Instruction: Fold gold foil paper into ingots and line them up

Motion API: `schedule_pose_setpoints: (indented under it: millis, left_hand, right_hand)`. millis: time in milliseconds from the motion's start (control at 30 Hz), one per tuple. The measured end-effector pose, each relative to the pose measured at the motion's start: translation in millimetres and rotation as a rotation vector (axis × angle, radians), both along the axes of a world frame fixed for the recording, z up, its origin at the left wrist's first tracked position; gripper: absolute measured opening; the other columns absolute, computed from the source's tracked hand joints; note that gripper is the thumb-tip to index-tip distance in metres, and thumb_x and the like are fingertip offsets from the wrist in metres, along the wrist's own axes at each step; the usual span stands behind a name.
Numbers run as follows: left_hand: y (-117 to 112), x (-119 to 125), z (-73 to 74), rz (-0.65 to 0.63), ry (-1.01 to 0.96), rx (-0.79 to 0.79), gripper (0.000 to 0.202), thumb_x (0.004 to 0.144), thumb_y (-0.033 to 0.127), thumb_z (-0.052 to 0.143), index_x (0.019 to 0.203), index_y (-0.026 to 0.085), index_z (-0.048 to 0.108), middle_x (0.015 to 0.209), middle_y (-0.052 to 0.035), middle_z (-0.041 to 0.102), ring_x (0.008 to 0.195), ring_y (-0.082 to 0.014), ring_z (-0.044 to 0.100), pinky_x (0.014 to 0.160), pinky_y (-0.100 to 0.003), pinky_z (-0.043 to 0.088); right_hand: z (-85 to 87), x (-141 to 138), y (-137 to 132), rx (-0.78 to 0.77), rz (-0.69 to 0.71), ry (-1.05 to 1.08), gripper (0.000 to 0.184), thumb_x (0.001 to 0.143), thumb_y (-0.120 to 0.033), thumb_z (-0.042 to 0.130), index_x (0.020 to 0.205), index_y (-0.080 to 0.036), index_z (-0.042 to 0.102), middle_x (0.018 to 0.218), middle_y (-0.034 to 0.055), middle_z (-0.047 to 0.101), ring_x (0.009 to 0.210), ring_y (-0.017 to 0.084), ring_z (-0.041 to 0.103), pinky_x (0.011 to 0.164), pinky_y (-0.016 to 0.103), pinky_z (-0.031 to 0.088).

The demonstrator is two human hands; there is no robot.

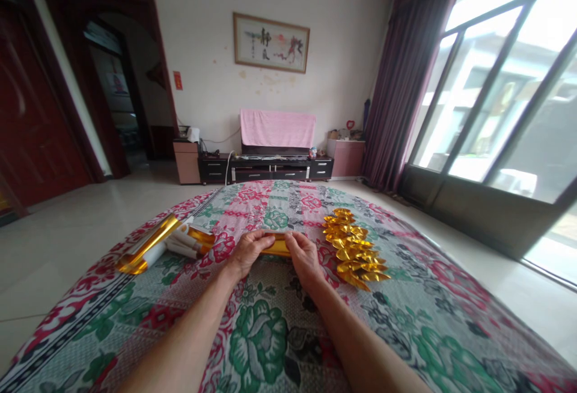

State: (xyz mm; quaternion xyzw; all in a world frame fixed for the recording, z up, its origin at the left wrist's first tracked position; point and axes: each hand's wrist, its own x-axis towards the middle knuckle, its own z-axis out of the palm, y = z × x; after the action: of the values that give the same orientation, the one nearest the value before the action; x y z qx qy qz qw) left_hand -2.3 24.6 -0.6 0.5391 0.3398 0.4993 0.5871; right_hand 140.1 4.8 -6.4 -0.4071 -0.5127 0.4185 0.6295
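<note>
A strip of shiny gold foil (278, 245), flattened and narrow, stretches over the middle of the table, pinched at its left end by the left hand (249, 253) and at its right by the right hand (303, 255), thumbs on top. Beneath lies a woven-looking floral cloth (258, 342) in green, red and grey. To the right, pointed, crinkled gold pieces (356, 250) form a row; to the left rest loosely curled gold-and-white sheets (154, 241). On the far side, a soft pink cloth (278, 127) drapes above a glossy black cabinet (252, 175).
</note>
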Motion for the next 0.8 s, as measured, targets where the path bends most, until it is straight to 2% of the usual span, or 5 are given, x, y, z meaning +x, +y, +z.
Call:
schedule_pose_setpoints:
  millis: [267, 633, 800]
  left_hand:
    - [5.1, -0.8, -5.1, 0.033, -0.063, -0.03, 0.035, 0.065, 0.036, 0.069, 0.094, 0.017, 0.069, 0.076, -0.0015, 0.07, 0.071, -0.0162, 0.062, 0.072, -0.028, 0.047]
    - [8.5, 0.1, -7.8, 0.085, -0.094, -0.043, 0.028, 0.064, 0.032, 0.07, 0.088, 0.016, 0.07, 0.071, -0.0001, 0.068, 0.069, -0.0143, 0.061, 0.069, -0.025, 0.045]
    - [8.2, 0.2, -7.6, 0.101, -0.069, -0.028, 0.03, 0.065, 0.033, 0.07, 0.089, 0.015, 0.07, 0.071, -0.0011, 0.069, 0.071, -0.0154, 0.061, 0.072, -0.026, 0.045]
  right_hand:
    - [0.8, -1.1, -0.1, 0.028, -0.066, -0.054, 0.037, 0.069, -0.051, 0.06, 0.08, -0.016, 0.069, 0.069, 0.0002, 0.063, 0.067, 0.015, 0.054, 0.061, 0.022, 0.042]
    - [4.6, -1.1, -4.0, -0.026, -0.006, -0.021, 0.035, 0.066, -0.047, 0.063, 0.085, -0.018, 0.07, 0.071, 0.0014, 0.067, 0.07, 0.019, 0.059, 0.062, 0.026, 0.045]
    - [4.0, -0.6, -2.9, -0.023, -0.045, -0.02, 0.033, 0.066, -0.044, 0.062, 0.086, -0.019, 0.071, 0.071, 0.0009, 0.067, 0.069, 0.018, 0.059, 0.063, 0.026, 0.045]
